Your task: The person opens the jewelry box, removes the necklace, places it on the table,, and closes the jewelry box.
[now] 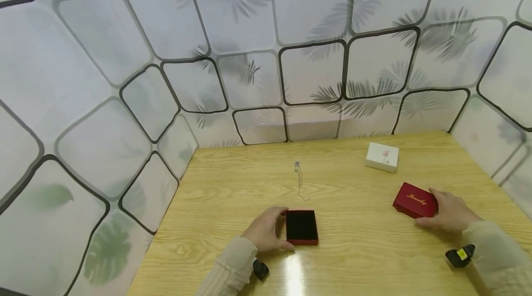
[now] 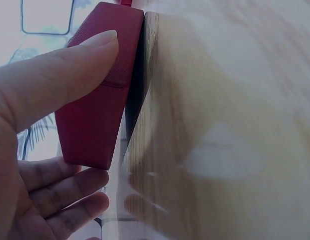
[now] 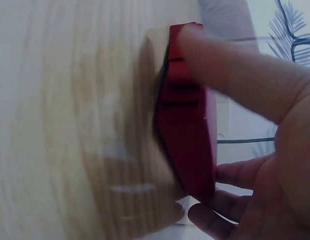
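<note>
While pale cloth walls [image 1: 241,14] printed with dark outlines and leaf shapes are surrounding the back and sides, a wood-grain worktop [image 1: 353,254] is carrying several small things. Toward the back right, a white box [image 1: 382,155] with a pink design is sitting beyond the red pieces. A thin silvery necklace [image 1: 300,179] is lying near the middle, its chain trailing toward the person and stopping just beyond an open red box [image 1: 301,226] with a black inside. This open box is resting on the worktop near the front, and the left hand [image 1: 266,231] is gripping its left side, thumb at the near corner and fingers at the far one. Well apart, at the right, the right hand [image 1: 450,212] is gripping a red box piece [image 1: 413,200] lettered "Jewelry" in gold, thumb on the near side and fingers on the far side. Cream sleeves [image 1: 232,261] are covering both forearms, and black devices [image 1: 459,256] are showing at the wrists.
</note>
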Motion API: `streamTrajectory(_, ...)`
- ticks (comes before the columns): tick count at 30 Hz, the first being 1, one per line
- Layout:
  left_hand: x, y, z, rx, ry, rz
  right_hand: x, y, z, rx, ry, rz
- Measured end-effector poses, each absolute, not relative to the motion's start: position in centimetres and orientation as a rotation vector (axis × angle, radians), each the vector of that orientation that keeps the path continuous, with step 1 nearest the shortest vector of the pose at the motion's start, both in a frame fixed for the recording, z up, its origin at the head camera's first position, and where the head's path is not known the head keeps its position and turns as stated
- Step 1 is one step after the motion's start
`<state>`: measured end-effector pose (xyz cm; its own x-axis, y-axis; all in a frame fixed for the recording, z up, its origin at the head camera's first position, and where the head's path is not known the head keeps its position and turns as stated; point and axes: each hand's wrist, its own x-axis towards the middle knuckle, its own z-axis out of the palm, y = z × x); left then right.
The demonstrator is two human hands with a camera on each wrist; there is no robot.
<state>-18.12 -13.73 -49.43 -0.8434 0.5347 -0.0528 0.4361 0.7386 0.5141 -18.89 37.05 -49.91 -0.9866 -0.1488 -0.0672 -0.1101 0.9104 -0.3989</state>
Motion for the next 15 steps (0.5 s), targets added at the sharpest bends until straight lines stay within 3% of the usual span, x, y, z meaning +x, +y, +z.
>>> streamTrajectory(15,-18.1,-13.7,-49.7,0.751,2.736,0.738,-19.2,35.1,-49.8,-0.303,2.973,-0.768)
